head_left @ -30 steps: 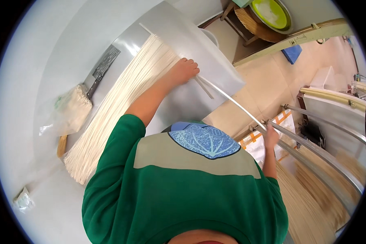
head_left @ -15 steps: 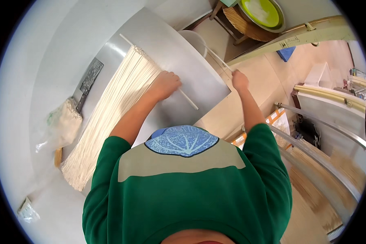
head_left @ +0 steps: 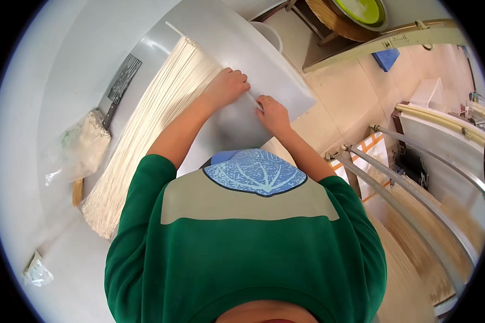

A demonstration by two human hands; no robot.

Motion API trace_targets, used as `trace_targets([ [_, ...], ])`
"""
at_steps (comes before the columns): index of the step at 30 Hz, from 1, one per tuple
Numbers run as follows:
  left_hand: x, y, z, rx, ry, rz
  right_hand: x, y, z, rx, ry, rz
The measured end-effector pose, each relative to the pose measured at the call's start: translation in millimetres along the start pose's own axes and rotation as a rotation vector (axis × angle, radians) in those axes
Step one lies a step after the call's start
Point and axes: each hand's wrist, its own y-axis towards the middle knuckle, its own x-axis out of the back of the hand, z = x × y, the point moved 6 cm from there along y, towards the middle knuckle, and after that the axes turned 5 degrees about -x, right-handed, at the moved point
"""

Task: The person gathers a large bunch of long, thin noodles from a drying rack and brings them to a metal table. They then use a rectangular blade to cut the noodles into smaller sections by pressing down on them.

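Note:
A wide bundle of long, pale noodle strands (head_left: 151,113) lies across the grey table. Its far end is looped over a thin white rod (head_left: 173,28), whose tip sticks out beyond the strands. My left hand (head_left: 227,86) is closed at the near corner of the looped end, fingers curled round the rod. Just to its right, my right hand (head_left: 273,114) grips the rod stretch showing between my hands. Whether that stretch is one rod or two cannot be told, as my fingers cover part of it.
Left of the noodles lie a cleaver (head_left: 125,81), a clear plastic bag with pale contents (head_left: 86,141) and a brush (head_left: 77,192). The grey table (head_left: 277,89) ends in a corner beyond my right hand. Metal rails (head_left: 425,210) stand at the right, and a white bucket (head_left: 269,36) sits behind.
My right hand, which held a separate rod out over the floor, has come left to beside my left hand. That separate rod no longer shows apart. My left hand stays by the noodles' looped end.

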Motion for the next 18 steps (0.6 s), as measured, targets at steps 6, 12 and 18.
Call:
trace_targets([
  [6, 12.6, -0.3, 7.1, -0.037, -0.047, -0.025, -0.2, -22.2, -8.9, -0.276, 0.013, 0.000],
  [12, -2.5, -3.4, 12.0, -0.010, -0.013, -0.054, 117.8, -173.2, -196.2, -0.525, -0.494, -0.147],
  [18, -5.7, 5.6, 6.7, 0.047, -0.057, 0.019, 243.1, -278.3, -256.3, -0.787, -0.449, -0.330],
])
